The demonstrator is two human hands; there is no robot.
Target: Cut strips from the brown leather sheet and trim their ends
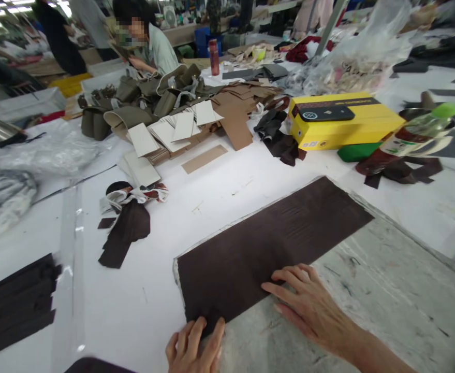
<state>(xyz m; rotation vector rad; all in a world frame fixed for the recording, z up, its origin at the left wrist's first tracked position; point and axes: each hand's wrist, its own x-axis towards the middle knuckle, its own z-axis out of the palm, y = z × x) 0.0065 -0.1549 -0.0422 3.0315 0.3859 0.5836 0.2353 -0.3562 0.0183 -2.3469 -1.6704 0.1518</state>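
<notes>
A long dark brown leather-like sheet (250, 259) lies flat along the far edge of a grey, scratched board (367, 290). At the sheet's near left corner is my left hand (196, 346), fingers bent, with a small darker piece (211, 320) between thumb and forefinger. Whether that piece is separate or a fold of the sheet, I cannot tell. My right hand (308, 305) rests with fingers spread, its fingertips on the sheet's near edge and nothing held in it.
Dark strips (17, 300) lie at left, and scraps (124, 228) nearer the middle. Farther back are white and brown cards (176, 129) and olive pieces (134, 103). A yellow box (351, 129) bears a black phone-like object (326, 113), beside a bottle (401, 140). A person (161, 49) sits opposite.
</notes>
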